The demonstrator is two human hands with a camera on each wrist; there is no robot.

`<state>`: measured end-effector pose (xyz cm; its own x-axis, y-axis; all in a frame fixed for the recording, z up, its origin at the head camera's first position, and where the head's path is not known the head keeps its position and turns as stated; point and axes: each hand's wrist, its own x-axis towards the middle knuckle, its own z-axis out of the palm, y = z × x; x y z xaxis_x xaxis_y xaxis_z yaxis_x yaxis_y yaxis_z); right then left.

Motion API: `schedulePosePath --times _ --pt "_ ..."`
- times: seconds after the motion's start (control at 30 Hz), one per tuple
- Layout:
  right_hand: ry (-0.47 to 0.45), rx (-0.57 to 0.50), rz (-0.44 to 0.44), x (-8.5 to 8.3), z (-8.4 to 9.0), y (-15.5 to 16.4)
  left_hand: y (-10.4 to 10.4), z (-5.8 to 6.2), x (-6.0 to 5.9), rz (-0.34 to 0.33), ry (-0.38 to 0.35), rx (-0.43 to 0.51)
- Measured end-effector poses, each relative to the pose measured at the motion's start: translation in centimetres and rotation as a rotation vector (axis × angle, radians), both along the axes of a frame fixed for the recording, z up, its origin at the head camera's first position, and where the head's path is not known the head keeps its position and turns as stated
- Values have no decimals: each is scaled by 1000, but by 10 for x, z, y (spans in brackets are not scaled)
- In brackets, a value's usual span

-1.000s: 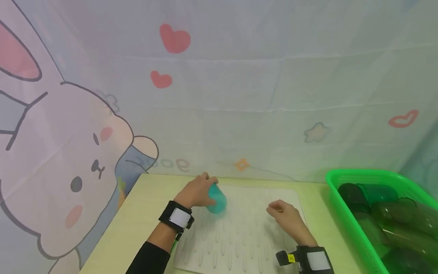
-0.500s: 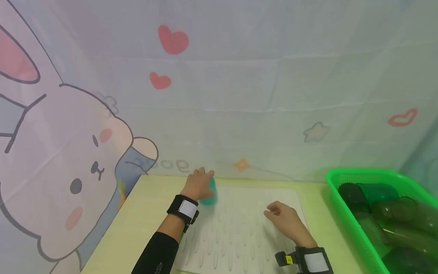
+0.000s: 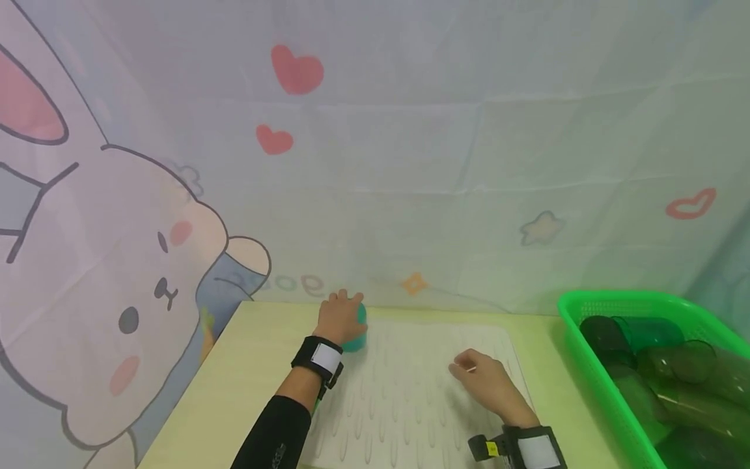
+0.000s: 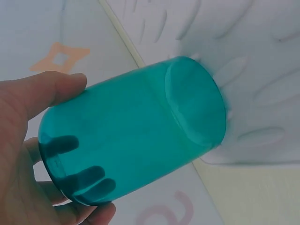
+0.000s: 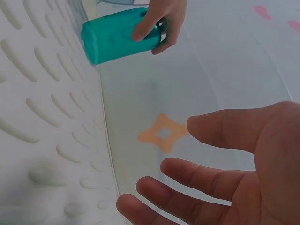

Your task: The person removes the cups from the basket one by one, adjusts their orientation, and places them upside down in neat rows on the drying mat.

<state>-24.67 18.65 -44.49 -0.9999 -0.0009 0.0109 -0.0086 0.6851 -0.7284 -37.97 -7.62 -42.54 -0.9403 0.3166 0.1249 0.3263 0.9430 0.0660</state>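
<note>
A teal see-through plastic cup (image 4: 136, 126) stands at the far left corner of a white ridged mat (image 3: 404, 391). My left hand (image 3: 340, 320) grips the cup near its top end, thumb on one side and fingers round the other, as the left wrist view shows. The cup's far end meets the mat's surface. My right hand (image 3: 486, 381) hovers above the right part of the mat. Nothing lies between its loosely bent fingers (image 5: 201, 176) in the right wrist view.
A green plastic basket (image 3: 609, 397) at the right holds several dark and green see-through cups (image 3: 650, 331). The mat lies on a pale yellow table (image 3: 234, 371). Behind the table hangs a printed cloth (image 3: 410, 163) with a rabbit and hearts.
My left hand has carried the cup left and back to the mat's far left corner, and the cup has gone from tilted to upright. My right hand has barely shifted.
</note>
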Motion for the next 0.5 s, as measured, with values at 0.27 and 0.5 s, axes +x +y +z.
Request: schedulePosePath --times 0.27,0.5 --pt "-4 17 -5 1 -2 -2 -6 -14 -3 12 5 49" --pt "-25 33 -12 -1 -4 -1 -6 -15 -4 -7 24 85"
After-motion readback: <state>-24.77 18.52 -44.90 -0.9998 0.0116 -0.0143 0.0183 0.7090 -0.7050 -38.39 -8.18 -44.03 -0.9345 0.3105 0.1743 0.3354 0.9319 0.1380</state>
